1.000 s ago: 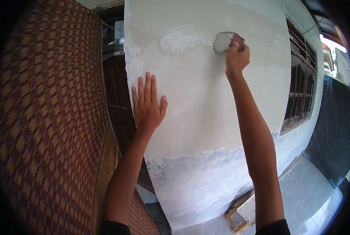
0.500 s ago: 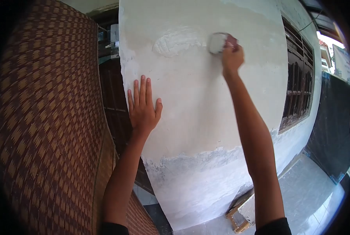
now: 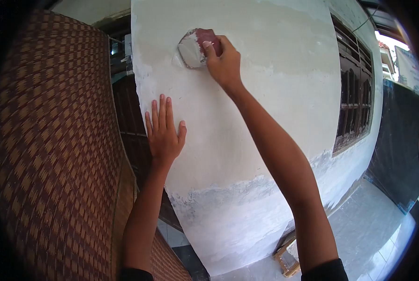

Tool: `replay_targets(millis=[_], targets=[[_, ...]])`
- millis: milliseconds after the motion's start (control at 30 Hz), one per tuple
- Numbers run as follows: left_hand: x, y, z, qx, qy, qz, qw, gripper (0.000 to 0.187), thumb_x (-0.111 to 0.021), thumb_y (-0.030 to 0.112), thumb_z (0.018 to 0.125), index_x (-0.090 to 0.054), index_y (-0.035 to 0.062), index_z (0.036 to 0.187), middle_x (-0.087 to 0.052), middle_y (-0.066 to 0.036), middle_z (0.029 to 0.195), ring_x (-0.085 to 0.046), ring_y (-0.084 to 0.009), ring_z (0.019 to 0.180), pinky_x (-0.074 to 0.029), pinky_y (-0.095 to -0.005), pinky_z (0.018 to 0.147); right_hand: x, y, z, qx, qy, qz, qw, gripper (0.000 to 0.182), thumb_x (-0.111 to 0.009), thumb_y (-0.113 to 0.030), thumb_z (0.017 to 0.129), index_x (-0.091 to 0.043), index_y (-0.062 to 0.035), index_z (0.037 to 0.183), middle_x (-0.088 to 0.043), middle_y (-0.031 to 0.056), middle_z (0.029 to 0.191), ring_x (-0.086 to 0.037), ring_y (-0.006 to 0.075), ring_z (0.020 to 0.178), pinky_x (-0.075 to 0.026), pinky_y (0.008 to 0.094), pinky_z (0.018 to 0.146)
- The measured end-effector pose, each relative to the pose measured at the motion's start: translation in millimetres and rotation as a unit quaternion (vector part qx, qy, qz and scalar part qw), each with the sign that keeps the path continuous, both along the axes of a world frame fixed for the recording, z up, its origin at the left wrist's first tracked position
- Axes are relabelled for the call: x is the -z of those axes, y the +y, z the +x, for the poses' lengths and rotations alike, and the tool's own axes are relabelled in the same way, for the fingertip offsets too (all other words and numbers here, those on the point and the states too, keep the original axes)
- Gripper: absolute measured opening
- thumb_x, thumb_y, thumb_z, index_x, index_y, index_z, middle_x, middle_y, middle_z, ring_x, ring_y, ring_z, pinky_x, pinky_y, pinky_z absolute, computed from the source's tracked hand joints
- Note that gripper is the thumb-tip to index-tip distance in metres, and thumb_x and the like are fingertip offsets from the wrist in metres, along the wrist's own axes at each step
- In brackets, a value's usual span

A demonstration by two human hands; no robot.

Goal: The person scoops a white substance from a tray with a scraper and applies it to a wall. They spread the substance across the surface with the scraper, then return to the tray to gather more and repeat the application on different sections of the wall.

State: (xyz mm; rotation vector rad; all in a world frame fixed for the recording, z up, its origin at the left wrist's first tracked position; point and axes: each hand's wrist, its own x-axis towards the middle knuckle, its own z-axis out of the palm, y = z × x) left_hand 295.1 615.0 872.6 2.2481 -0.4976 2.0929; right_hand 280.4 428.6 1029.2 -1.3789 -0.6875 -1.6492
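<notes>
My right hand (image 3: 226, 63) grips a dark red scraper (image 3: 208, 41) high on the pale wall (image 3: 209, 131). Whitish putty (image 3: 190, 51) covers the scraper's left part, over the spot of a wet patch whose lower left edge (image 3: 176, 60) still shows. Lower down and to the left, my left hand (image 3: 164, 136) lies flat on the wall near its left edge, fingers spread and holding nothing.
A brown woven mat (image 3: 59, 131) hangs along the left side. On the right are a dark wooden window (image 3: 355, 98) and a black panel (image 3: 394, 145). A small wooden stool (image 3: 289, 262) stands on the tiled floor (image 3: 359, 225) at the wall's foot.
My right hand has moved left with the scraper, which now covers most of the putty patch seen on the wall before. My left hand stays flat on the wall; the view has shifted slightly.
</notes>
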Motion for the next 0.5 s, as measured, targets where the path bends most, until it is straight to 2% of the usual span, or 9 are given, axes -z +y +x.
replay_targets(millis=[33,100,167,233,300,367,400,467,500], targets=[[1,1,1,0.006,-0.002,0.002,1.0,0.068,-0.047,0.031,0.094,-0.024,0.005,0.152,-0.024,-0.013,0.158,-0.02,-0.0327,0.147,-0.015,-0.0515,0.118,-3,-4,0,0.017,-0.001,0.015,1.0,0.025,-0.063,-0.02,0.091,-0.064,-0.0008,0.107,-0.07,0.016,0.093,-0.067,0.0237,0.086,-0.05,0.0341,0.081],[0,1,2,0.011,-0.005,0.001,1.0,0.068,-0.047,0.03,0.094,-0.024,0.0049,0.152,-0.024,-0.013,0.158,-0.02,-0.0326,0.147,-0.015,-0.0517,0.118,-14,-37,30,0.043,-0.054,0.111,0.991,0.02,-0.061,-0.017,0.089,-0.065,0.0006,0.098,-0.069,0.0188,0.085,-0.068,0.0328,0.08,-0.051,0.0417,0.075],[1,0,2,0.01,0.0,-0.003,1.0,0.068,-0.048,0.03,0.094,-0.024,0.0049,0.152,-0.024,-0.013,0.158,-0.021,-0.0326,0.147,-0.015,-0.052,0.118,-12,-78,18,0.011,0.02,0.202,0.979,0.022,-0.062,-0.018,0.088,-0.066,0.0009,0.099,-0.07,0.0151,0.086,-0.068,0.0297,0.08,-0.052,0.0397,0.077],[1,-2,1,0.01,0.0,-0.008,1.0,0.068,-0.048,0.029,0.094,-0.024,0.005,0.152,-0.024,-0.013,0.158,-0.021,-0.0325,0.147,-0.015,-0.0518,0.118,-7,-131,34,0.091,0.049,0.312,0.944,0.024,-0.063,-0.02,0.088,-0.067,0.0014,0.097,-0.07,0.0118,0.087,-0.068,0.0241,0.083,-0.052,0.0367,0.078],[2,-3,1,0.011,0.002,-0.012,1.0,0.068,-0.048,0.029,0.094,-0.024,0.005,0.152,-0.024,-0.012,0.159,-0.02,-0.0325,0.147,-0.015,-0.0517,0.118,8,-178,42,0.089,0.079,0.373,0.92,0.023,-0.063,-0.02,0.088,-0.066,0.0011,0.096,-0.07,0.0122,0.09,-0.067,0.0211,0.086,-0.053,0.0349,0.078],[2,-3,2,0.012,0.004,-0.012,1.0,0.068,-0.049,0.029,0.094,-0.023,0.005,0.152,-0.024,-0.012,0.159,-0.02,-0.0324,0.147,-0.014,-0.0515,0.118,25,-202,34,-0.009,0.111,0.404,0.908,0.025,-0.063,-0.021,0.091,-0.066,-0.001,0.106,-0.069,0.0065,0.097,-0.065,0.0159,0.085,-0.05,0.0291,0.077],[2,-3,2,0.014,0.004,-0.013,1.0,0.068,-0.049,0.029,0.094,-0.023,0.005,0.152,-0.024,-0.012,0.159,-0.02,-0.0324,0.147,-0.014,-0.0515,0.118,33,-210,38,-0.006,0.11,0.403,0.908,0.025,-0.063,-0.021,0.091,-0.066,-0.001,0.106,-0.069,0.0065,0.097,-0.065,0.0159,0.085,-0.05,0.0291,0.077],[2,-3,1,0.016,0.005,-0.014,1.0,0.068,-0.049,0.028,0.094,-0.023,0.0049,0.153,-0.024,-0.012,0.159,-0.02,-0.0323,0.147,-0.014,-0.0514,0.119,47,-219,43,-0.099,0.052,0.413,0.904,0.022,-0.062,-0.021,0.093,-0.062,-0.0028,0.105,-0.065,0.0023,0.084,-0.06,0.0133,0.072,-0.048,0.0276,0.066],[1,-3,1,0.02,0.004,-0.014,1.0,0.068,-0.049,0.028,0.094,-0.023,0.0049,0.153,-0.024,-0.012,0.159,-0.02,-0.0323,0.147,-0.014,-0.0514,0.119,54,-222,43,-0.096,0.051,0.413,0.904,0.022,-0.062,-0.021,0.093,-0.062,-0.0028,0.105,-0.065,0.0023,0.084,-0.06,0.0133,0.072,-0.048,0.0276,0.066]])
